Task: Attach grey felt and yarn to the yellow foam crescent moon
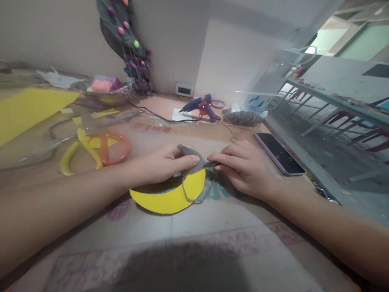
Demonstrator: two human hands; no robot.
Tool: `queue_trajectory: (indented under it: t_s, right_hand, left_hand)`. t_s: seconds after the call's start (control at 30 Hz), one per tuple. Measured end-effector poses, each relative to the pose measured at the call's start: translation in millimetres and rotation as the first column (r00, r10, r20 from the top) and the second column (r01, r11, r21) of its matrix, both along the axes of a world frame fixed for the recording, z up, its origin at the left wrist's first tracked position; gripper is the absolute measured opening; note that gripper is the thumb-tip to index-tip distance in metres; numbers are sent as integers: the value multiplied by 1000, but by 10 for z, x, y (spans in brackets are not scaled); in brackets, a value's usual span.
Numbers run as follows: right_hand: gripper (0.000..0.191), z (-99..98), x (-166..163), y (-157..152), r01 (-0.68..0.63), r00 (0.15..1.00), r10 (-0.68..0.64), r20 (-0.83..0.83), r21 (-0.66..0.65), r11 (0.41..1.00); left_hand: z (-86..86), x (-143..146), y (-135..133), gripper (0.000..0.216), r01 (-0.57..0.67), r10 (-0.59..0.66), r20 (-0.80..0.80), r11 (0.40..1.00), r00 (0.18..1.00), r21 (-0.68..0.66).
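Note:
A yellow paper crescent [164, 201] lies low in the middle, and its upper end is covered in grey yarn [192, 154]. My left hand [174, 164] pinches that wrapped end between thumb and fingers. To its right, my right hand [240, 164] has its fingertips closed on a strand of the grey yarn, close to the crescent. A loose loop of yarn hangs from there across the yellow face. The fingers behind the crescent are partly hidden.
Orange-and-yellow-handled scissors [115, 149] lie left of my hands. A blue glue gun [200, 106] with a lit red light, a grey yarn bundle [243, 117] and a small clock [184, 89] stand behind. A phone [279, 154] lies right; a yellow sheet [30, 109] lies left.

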State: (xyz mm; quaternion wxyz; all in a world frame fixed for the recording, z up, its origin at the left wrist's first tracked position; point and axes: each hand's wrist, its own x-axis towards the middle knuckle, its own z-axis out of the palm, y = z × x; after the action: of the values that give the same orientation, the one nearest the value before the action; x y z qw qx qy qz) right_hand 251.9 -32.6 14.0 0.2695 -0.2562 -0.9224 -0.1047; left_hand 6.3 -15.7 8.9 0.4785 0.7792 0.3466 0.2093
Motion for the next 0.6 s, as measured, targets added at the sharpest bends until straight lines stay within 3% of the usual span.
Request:
queue_trajectory:
  t_s: [0.6]
  right_hand:
    - [23, 17, 14, 0, -29, 999, 28, -35, -28, 999]
  left_hand:
    - [14, 21, -1, 32, 33, -33, 21, 999, 999, -26]
